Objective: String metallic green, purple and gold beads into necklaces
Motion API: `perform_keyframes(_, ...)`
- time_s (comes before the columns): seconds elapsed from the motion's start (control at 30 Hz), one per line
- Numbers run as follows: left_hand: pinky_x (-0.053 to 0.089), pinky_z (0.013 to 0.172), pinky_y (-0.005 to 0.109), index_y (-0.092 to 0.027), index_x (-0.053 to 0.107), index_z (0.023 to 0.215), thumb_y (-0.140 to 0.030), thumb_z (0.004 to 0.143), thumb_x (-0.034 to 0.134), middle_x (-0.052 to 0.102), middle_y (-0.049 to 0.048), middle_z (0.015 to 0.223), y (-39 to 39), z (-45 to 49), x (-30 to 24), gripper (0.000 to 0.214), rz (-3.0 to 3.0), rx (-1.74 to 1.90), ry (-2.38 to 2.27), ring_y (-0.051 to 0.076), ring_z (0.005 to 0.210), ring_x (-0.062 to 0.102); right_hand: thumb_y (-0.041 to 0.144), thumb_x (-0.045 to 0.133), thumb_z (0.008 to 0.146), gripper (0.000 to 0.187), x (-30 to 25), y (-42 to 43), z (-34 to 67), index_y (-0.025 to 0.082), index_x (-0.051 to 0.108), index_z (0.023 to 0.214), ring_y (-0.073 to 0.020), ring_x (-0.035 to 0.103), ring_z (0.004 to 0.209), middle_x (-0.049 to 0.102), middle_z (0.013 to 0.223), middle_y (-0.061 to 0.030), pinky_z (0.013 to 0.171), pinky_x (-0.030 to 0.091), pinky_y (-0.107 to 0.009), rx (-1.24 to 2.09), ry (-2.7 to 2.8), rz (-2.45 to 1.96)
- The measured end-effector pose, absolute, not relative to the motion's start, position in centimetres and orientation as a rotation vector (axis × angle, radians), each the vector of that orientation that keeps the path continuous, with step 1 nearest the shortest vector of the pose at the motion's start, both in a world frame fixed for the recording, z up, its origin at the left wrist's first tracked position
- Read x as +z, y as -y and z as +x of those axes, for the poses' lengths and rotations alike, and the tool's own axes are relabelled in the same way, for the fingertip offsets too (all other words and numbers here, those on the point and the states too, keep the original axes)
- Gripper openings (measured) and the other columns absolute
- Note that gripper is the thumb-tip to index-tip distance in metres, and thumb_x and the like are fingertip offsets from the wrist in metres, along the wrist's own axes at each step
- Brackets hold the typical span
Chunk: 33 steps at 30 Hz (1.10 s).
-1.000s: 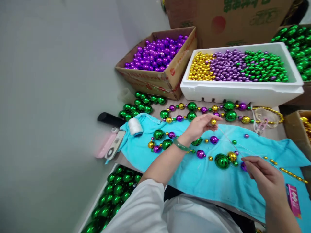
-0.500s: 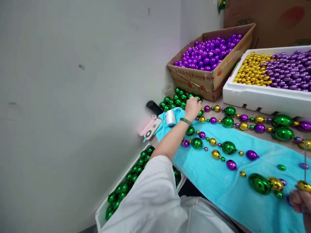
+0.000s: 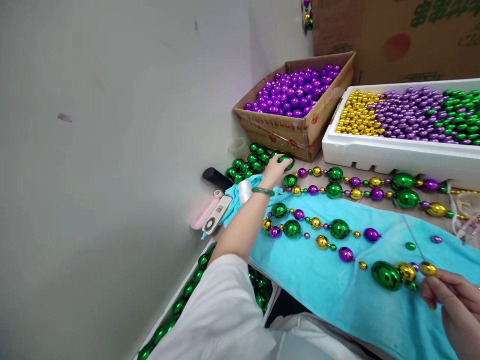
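My left hand reaches to the far left of the table, its fingers curled around a green bead at the edge of a loose pile of green beads. A green bangle sits on that wrist. My right hand is at the lower right, pinching a thin thread beside a gold bead at the end of a bead string. That string of green, gold and purple beads lies across a turquoise towel.
A cardboard box of purple beads and a white foam box of gold, purple and green beads stand at the back. A finished bead strand lies before them. A white thread spool, pink case and floor bin of green beads sit left.
My left hand let go of the gold bead over the towel and reached left to the green bead pile. The gold bead slid down the thread to my right hand. The camera swung left, then partly back.
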<state>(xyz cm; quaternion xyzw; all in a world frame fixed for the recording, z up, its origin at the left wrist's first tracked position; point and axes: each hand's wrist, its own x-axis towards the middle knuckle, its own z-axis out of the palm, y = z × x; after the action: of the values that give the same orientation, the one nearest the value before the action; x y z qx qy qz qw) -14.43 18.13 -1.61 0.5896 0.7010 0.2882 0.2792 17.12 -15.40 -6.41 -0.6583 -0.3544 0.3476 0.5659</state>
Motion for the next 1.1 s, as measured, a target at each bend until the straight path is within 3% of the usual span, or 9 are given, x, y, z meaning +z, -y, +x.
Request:
perform_keyframes(0.07, 0.055, 0.080, 0.029, -0.014, 0.059, 0.109, -0.039, 0.088, 0.052, 0.066, 0.0100, 0.108, -15.4, -11.7, -0.5, 0.033, 1.268, 0.906, -1.458, 0.017, 0.094, 0.065, 0.034, 0.071, 0.078, 0.018, -5.6, 15.3, 16.4, 0.018, 0.067, 0.085, -0.0148, 0.052, 0.059, 0.058, 0.065, -0.0031, 0.050, 0.042, -0.026, 0.839, 0.880, -1.547)
perform_keyframes(0.13, 0.056, 0.070, 0.026, -0.014, 0.061, 0.101, -0.039, 0.085, 0.057, 0.069, 0.0082, 0.096, -12.1, -9.1, 0.5, 0.030, 0.848, 0.933, -1.037, 0.017, 0.083, 0.068, 0.033, 0.070, 0.080, 0.016, -5.1, 15.1, 15.6, 0.018, 0.068, 0.084, -0.0130, 0.051, 0.054, 0.057, 0.061, -0.0021, 0.047, 0.041, -0.024, 0.857, 0.927, -1.524)
perform_keyframes(0.33, 0.056, 0.058, 0.020, -0.012, 0.064, 0.097, -0.033, 0.085, 0.059, 0.072, 0.0082, 0.088, -5.4, -3.3, 2.3, 0.024, 0.429, 0.839, -0.680, 0.020, 0.086, 0.071, 0.027, 0.065, 0.084, 0.010, -4.7, 15.1, 14.5, 0.018, 0.068, 0.087, -0.0100, 0.048, 0.049, 0.053, 0.055, 0.0005, 0.043, 0.040, -0.021, 0.857, 0.966, -1.440)
perform_keyframes(0.67, 0.054, 0.061, 0.020, -0.012, 0.062, 0.095, -0.033, 0.086, 0.057, 0.070, 0.0073, 0.085, -2.8, 0.3, 2.2, 0.024, 0.371, 0.802, -0.662, 0.019, 0.085, 0.070, 0.026, 0.064, 0.084, 0.009, -4.8, 16.6, 15.7, 0.018, 0.069, 0.084, -0.0087, 0.048, 0.050, 0.054, 0.056, 0.0013, 0.046, 0.040, -0.020, 0.780, 0.945, -1.514)
perform_keyframes(0.8, 0.055, 0.070, 0.024, -0.016, 0.060, 0.098, -0.037, 0.083, 0.060, 0.069, 0.0058, 0.093, -2.4, 0.4, 1.6, 0.026, 0.489, 0.834, -0.719, 0.019, 0.091, 0.068, 0.028, 0.065, 0.083, 0.012, -5.1, 16.8, 16.1, 0.017, 0.069, 0.084, -0.0099, 0.048, 0.051, 0.056, 0.058, 0.0000, 0.046, 0.040, -0.022, 0.788, 0.931, -1.534)
perform_keyframes(0.97, 0.052, 0.088, 0.028, -0.026, 0.054, 0.111, -0.032, 0.071, 0.074, 0.062, 0.0012, 0.113, -1.2, 0.9, 0.7, 0.045, 0.934, 1.067, -0.797, 0.017, 0.104, 0.062, 0.031, 0.064, 0.084, 0.015, -5.3, 16.6, 16.3, 0.017, 0.070, 0.087, -0.0110, 0.049, 0.053, 0.058, 0.061, -0.0011, 0.047, 0.040, -0.023, 0.787, 0.927, -1.585)
perform_keyframes(1.1, 0.050, 0.089, 0.028, -0.028, 0.053, 0.113, -0.035, 0.066, 0.080, 0.058, 0.0020, 0.117, 0.4, 1.7, 0.2, 0.054, 1.066, 1.046, -0.789, 0.017, 0.102, 0.060, 0.031, 0.063, 0.085, 0.015, -5.6, 16.4, 16.1, 0.018, 0.070, 0.087, -0.0111, 0.051, 0.054, 0.059, 0.062, -0.0011, 0.050, 0.042, -0.024, 0.776, 0.928, -1.556)
